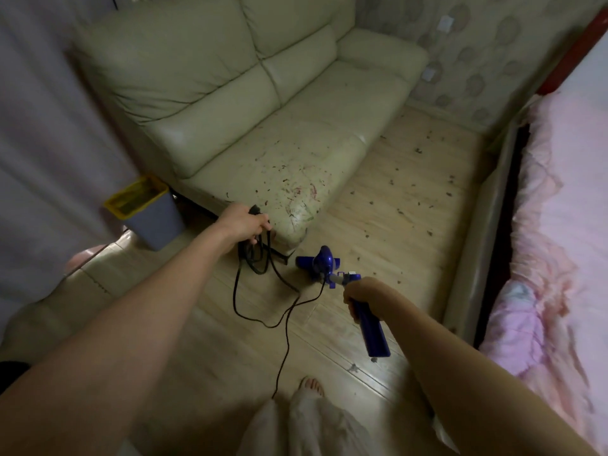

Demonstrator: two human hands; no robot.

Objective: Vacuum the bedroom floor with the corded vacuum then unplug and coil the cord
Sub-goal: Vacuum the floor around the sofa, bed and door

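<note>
Filling the background, a pale sofa (250, 103) stands on a debris-strewn wooden floor (404, 199) beside a pink-covered bed (559, 225). The blue vacuum (324, 263) rests on the floor near the sofa's corner, its handle gripped by the right hand (362, 296). The left hand (243, 225) grips the bunched black cord (263, 258), whose loops trail across the floor.

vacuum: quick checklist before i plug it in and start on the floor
1. Plug in left hand: ok, held with loops of cord.
2. Right hand on vacuum handle: ok.
3. Cord free of tangles: not ok, loose loops trail on the floor.
4. Wall outlet reachable: cannot tell.
5. Debris still to clean: ok, scattered beside the sofa.
</note>
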